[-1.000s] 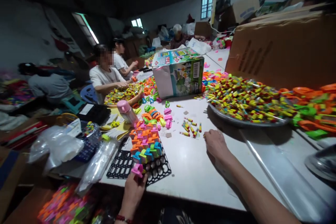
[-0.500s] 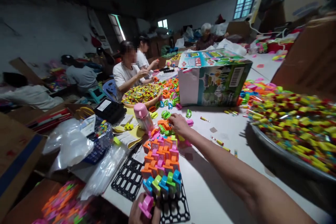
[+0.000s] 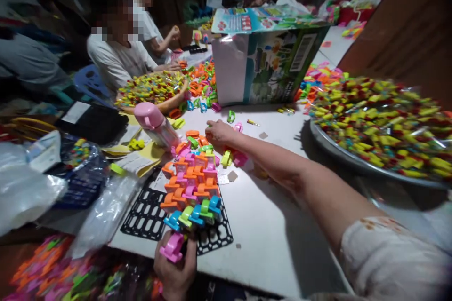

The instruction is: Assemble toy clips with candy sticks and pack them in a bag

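Observation:
My left hand (image 3: 174, 268), at the table's near edge, has its thumb and fingers closed around a pink plastic piece with a curved band (image 3: 173, 247). Just beyond it, a black grid tray (image 3: 146, 211) lies under rows of similar orange, pink, blue and green pieces (image 3: 190, 188). My right hand (image 3: 221, 134) reaches past the far end of these rows, fingers bent down beside loose orange pieces (image 3: 193, 133). Its fingertips are partly hidden, and whatever they hold does not show. A yellow-green piece (image 3: 226, 159) lies below the right wrist.
A pink-capped bottle (image 3: 155, 124) stands left of the rows. Behind are a printed carton (image 3: 268, 66) and a basket (image 3: 181, 91) of yellow-red pieces. A large metal basin (image 3: 339, 157) of similar pieces stands right. Plastic bags (image 3: 102, 211) lie left. Two people in white sit across.
The view has tilted down and moved closer. A green ring-shaped piece near my right fingertips no longer shows there. My left hand still holds the pink piece.

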A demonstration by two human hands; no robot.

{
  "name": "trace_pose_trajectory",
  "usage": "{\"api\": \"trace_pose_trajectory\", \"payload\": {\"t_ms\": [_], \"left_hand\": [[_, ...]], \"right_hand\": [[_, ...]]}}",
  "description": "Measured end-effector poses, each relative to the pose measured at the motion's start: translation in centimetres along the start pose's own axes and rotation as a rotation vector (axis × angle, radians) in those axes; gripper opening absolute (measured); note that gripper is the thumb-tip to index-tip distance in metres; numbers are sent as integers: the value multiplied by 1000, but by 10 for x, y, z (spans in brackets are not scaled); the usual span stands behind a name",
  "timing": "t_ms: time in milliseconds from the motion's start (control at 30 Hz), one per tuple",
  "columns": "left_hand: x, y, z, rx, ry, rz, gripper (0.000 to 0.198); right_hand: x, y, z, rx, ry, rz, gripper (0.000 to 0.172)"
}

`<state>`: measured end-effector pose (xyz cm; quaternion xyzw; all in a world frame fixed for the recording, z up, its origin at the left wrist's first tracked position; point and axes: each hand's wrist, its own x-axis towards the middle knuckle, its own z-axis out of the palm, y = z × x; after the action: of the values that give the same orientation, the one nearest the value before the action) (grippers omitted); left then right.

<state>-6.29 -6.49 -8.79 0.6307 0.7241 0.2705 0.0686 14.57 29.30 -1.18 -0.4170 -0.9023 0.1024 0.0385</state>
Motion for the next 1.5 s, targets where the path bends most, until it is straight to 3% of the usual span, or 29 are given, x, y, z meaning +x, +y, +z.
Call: {"api": "trace_pose_trajectory", "payload": {"t_ms": [100, 200, 300, 400, 500, 600, 700, 767, 833, 900, 1033, 1100, 1200, 1333, 1433, 1500], "left_hand": [[3, 6, 10, 84, 242, 102, 19], [11, 15, 12, 133, 301, 174, 19], [17, 23, 3, 97, 312, 179, 26], [12, 31, -14, 34, 382, 242, 34], [-7, 44, -30, -32, 463, 411, 26], [-26, 72, -36, -159, 271, 563, 16], [-28, 110, -26, -297, 6, 543, 12], [-15, 134, -11, -349, -120, 493, 14], [8, 155, 9, -376, -202, 471, 17], [35, 173, 29, -360, -206, 494, 22], [78, 205, 62, -225, -272, 525, 40], [87, 217, 70, -136, -340, 521, 30], [85, 226, 73, -80, -345, 483, 14], [63, 228, 63, -100, -298, 418, 15], [40, 224, 52, -307, -283, 222, 11], [26, 218, 45, -499, -326, 52, 18]], "right_hand": [[-66, 18, 0, -26, 0, -62, 32], [-124, 33, 3, -45, 11, -97, 34], [-164, 45, 0, -21, 46, -11, 34], [-200, 48, -14, 98, 205, 117, 34], [-249, 33, -28, 256, 434, 208, 36], [-308, -4, -19, 336, 497, 271, 30], [-359, -52, 14, 337, 377, 249, 23], [-380, -79, 39, 266, 307, 245, 21], [-391, -94, 59, 179, 332, 260, 18], [-396, -96, 71, 137, 398, 293, 20], [-399, -75, 73, 156, 461, 386, 24], [-399, -60, 71, 122, 454, 421, 24], [-393, -34, 67, 8, 433, 452, 26], [-379, -3, 56, -55, 444, 475, 28], [-375, 11, 48, 4, 542, 544, 32], [-373, 14, 45, 54, 609, 508, 34]]}}
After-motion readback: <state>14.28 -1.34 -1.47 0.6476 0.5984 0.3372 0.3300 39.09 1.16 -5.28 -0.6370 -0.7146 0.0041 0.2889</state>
